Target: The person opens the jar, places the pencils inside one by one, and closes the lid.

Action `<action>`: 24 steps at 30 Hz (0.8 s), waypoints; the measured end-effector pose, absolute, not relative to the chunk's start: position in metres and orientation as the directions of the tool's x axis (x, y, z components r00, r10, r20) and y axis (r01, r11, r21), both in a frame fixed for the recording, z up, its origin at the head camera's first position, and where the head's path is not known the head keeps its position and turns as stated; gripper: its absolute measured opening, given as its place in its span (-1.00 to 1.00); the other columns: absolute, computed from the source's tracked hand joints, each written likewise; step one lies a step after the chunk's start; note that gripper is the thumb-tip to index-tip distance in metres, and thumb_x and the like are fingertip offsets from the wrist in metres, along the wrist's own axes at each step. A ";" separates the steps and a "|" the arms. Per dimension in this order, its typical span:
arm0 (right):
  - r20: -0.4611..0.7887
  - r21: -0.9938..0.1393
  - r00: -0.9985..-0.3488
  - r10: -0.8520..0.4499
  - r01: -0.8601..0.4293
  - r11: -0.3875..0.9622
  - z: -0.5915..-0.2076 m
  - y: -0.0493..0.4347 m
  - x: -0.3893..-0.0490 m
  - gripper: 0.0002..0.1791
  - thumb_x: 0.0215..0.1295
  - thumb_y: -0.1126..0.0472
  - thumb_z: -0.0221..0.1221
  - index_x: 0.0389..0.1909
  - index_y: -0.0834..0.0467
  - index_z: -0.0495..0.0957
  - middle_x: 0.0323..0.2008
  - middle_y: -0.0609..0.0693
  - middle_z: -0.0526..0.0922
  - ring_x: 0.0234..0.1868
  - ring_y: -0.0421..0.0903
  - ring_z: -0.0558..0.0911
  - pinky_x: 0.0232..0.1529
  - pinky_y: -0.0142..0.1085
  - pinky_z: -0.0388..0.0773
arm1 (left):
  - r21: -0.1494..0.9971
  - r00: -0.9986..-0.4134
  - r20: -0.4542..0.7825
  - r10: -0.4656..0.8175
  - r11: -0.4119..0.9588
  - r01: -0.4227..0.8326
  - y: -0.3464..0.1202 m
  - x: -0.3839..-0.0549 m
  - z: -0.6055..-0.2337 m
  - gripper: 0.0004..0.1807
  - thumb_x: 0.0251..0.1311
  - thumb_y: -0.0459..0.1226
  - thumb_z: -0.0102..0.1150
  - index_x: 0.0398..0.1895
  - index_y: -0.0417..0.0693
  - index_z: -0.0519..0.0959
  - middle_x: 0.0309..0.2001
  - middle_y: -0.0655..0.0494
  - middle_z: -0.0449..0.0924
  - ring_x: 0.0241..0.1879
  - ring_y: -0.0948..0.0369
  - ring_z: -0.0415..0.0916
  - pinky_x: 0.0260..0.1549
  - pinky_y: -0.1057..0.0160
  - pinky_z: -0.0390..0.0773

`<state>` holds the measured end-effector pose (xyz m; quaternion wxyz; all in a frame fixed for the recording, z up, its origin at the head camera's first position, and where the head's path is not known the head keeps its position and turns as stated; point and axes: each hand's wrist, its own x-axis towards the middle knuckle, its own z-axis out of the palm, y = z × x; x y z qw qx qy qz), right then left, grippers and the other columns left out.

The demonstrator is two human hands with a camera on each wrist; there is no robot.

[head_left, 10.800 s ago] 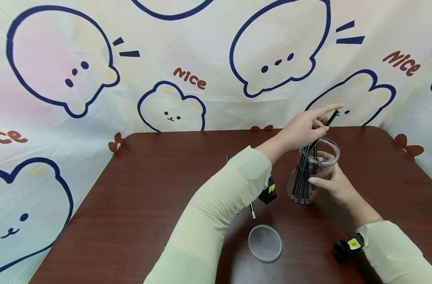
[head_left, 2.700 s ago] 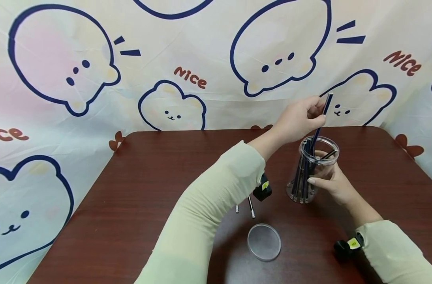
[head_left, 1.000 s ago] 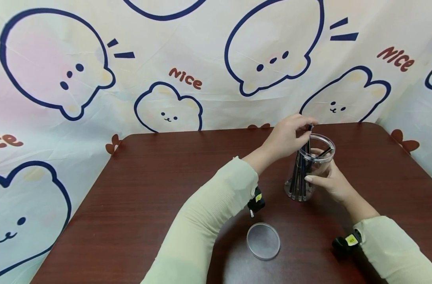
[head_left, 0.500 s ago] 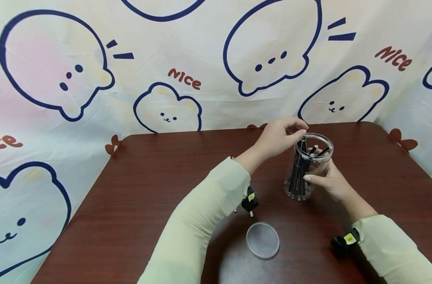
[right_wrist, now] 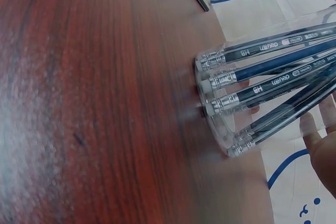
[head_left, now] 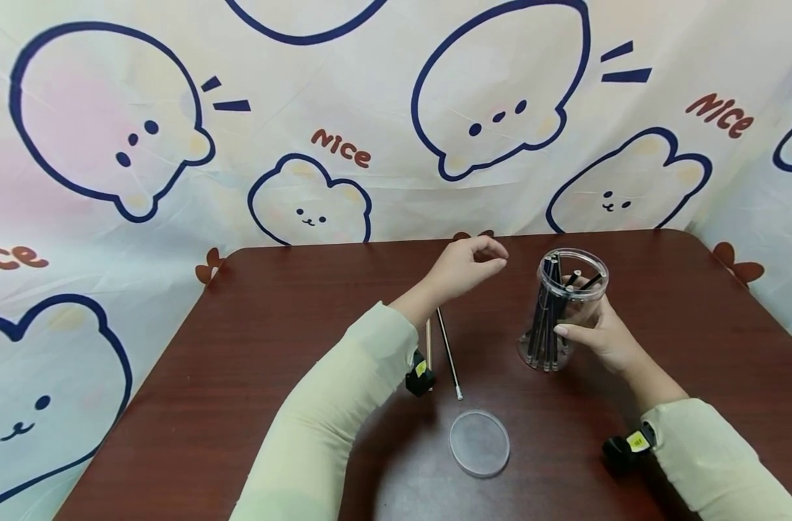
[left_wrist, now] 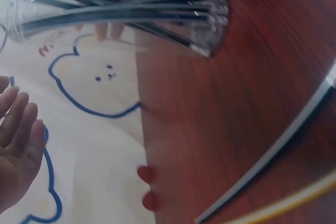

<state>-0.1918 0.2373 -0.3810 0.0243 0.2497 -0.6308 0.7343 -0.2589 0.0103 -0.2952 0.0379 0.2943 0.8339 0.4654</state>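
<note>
A clear plastic jar (head_left: pixel 581 307) stands upright at the right of the table, holding several dark pencils (right_wrist: pixel 268 85). Their eraser ends sit at the bottom. My right hand (head_left: pixel 601 336) grips the jar's lower right side, thumb in front and fingers behind, partly hidden by it. To the left of the jar, my left hand (head_left: pixel 464 269) hovers over the back of the table with fingers loosely bent and nothing between them. Below that wrist lie a dark pencil (head_left: pixel 449 354) and a yellowish one (left_wrist: pixel 294 200), the latter partly covered by the wrist camera in the head view.
A round clear lid (head_left: pixel 479 443) lies flat near the front of the brown table (head_left: pixel 253 391). A cloth with cartoon bears (head_left: pixel 311 195) hangs behind the table's back edge. Black cameras (head_left: pixel 420 374) are strapped to both wrists.
My left hand lowered a pencil into the jar, let go of it and drew away to the left, uncovering the pencils on the table. The right hand stays on the jar.
</note>
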 end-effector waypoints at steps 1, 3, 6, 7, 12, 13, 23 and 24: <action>0.398 -0.913 -0.874 -0.279 -0.349 -0.210 -0.381 0.237 -0.192 -0.26 -0.03 0.64 0.01 0.13 0.06 0.02 0.06 -0.11 0.26 0.02 -0.27 0.36 -0.07 -0.49 0.31 | 0.798 -0.831 0.193 0.522 0.409 0.442 0.007 -0.259 -0.297 -0.82 0.13 -0.17 0.04 -0.23 0.00 0.52 -0.31 0.29 0.46 -0.32 0.32 0.35 -0.38 0.35 0.38; 0.402 -0.911 -0.873 -0.276 -0.349 -0.221 -0.381 0.237 -0.191 -0.26 -0.04 0.66 0.00 0.13 0.08 0.02 0.06 -0.11 0.27 0.02 -0.27 0.36 -0.07 -0.49 0.31 | 0.799 -0.842 0.163 0.513 0.432 0.418 0.000 -0.259 -0.302 -0.81 0.13 -0.17 0.04 -0.22 0.00 0.51 -0.31 0.29 0.45 -0.31 0.31 0.35 -0.38 0.34 0.38; 0.412 -0.905 -0.870 -0.272 -0.355 -0.235 -0.381 0.236 -0.191 -0.25 -0.05 0.67 -0.01 0.13 0.09 0.01 0.08 -0.12 0.25 0.03 -0.28 0.35 -0.06 -0.49 0.30 | 0.798 -0.860 0.124 0.496 0.465 0.383 -0.009 -0.260 -0.308 -0.82 0.13 -0.16 0.04 -0.22 0.03 0.50 -0.31 0.28 0.45 -0.31 0.30 0.35 -0.38 0.32 0.39; 0.415 -0.902 -0.868 -0.272 -0.354 -0.246 -0.381 0.235 -0.191 -0.25 -0.05 0.68 -0.01 0.13 0.09 0.01 0.08 -0.12 0.25 0.03 -0.28 0.35 -0.06 -0.50 0.30 | 0.800 -0.866 0.107 0.488 0.476 0.367 -0.011 -0.260 -0.311 -0.83 0.13 -0.16 0.05 -0.23 0.04 0.50 -0.31 0.28 0.45 -0.31 0.30 0.35 -0.38 0.32 0.39; 0.430 -0.893 -0.858 -0.280 -0.360 -0.269 -0.380 0.235 -0.192 -0.24 -0.04 0.68 -0.02 0.15 0.09 -0.01 0.12 -0.11 0.19 0.06 -0.29 0.32 -0.04 -0.50 0.28 | 0.804 -0.892 0.018 0.451 0.524 0.281 -0.027 -0.261 -0.323 -0.82 0.12 -0.17 0.05 -0.21 0.04 0.49 -0.28 0.22 0.45 -0.30 0.27 0.36 -0.38 0.31 0.39; 0.432 -0.892 -0.857 -0.280 -0.361 -0.271 -0.380 0.235 -0.192 -0.23 -0.04 0.68 -0.02 0.16 0.09 -0.01 0.12 -0.11 0.20 0.06 -0.29 0.32 -0.04 -0.50 0.28 | 0.803 -0.896 -0.004 0.445 0.535 0.262 -0.030 -0.261 -0.326 -0.81 0.12 -0.17 0.05 -0.20 0.02 0.48 -0.27 0.20 0.45 -0.29 0.25 0.37 -0.38 0.31 0.39; 0.382 -0.922 -0.881 -0.279 -0.341 -0.184 -0.378 0.237 -0.190 -0.26 -0.04 0.65 0.02 0.13 0.09 0.02 0.05 -0.13 0.25 -0.01 -0.29 0.38 -0.13 -0.48 0.36 | 0.850 -0.939 -0.213 0.269 0.525 -0.043 -0.055 -0.265 -0.358 -0.79 0.08 -0.28 0.09 -0.24 -0.22 0.48 -0.34 0.01 0.46 -0.29 0.10 0.45 -0.30 0.21 0.48; 0.379 -0.923 -0.882 -0.280 -0.339 -0.181 -0.378 0.237 -0.190 -0.26 -0.04 0.65 0.02 0.13 0.10 0.01 0.05 -0.12 0.25 0.00 -0.28 0.38 -0.13 -0.48 0.36 | 0.853 -0.943 -0.227 0.245 0.518 -0.070 -0.056 -0.266 -0.361 -0.80 0.07 -0.30 0.10 -0.26 -0.24 0.48 -0.37 0.00 0.46 -0.32 0.11 0.44 -0.32 0.20 0.48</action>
